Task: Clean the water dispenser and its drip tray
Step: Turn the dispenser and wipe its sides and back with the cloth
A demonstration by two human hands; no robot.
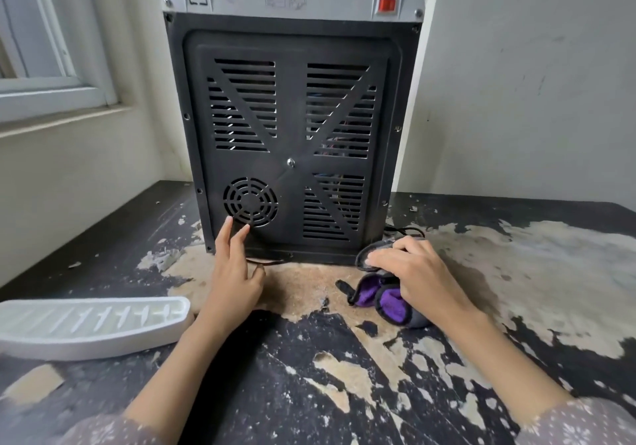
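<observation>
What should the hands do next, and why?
Probably lift the cloth in the right hand up to the dispenser's black back panel and wipe. The cloth lies on the table just below it, while the left hand fingertips already steady the panel.

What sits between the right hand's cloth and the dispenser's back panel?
Nothing visible. The right hand grips the grey-and-purple cloth on the table just below the black back panel, with only a black cord beside it. The left hand touches the panel's lower left.
</observation>
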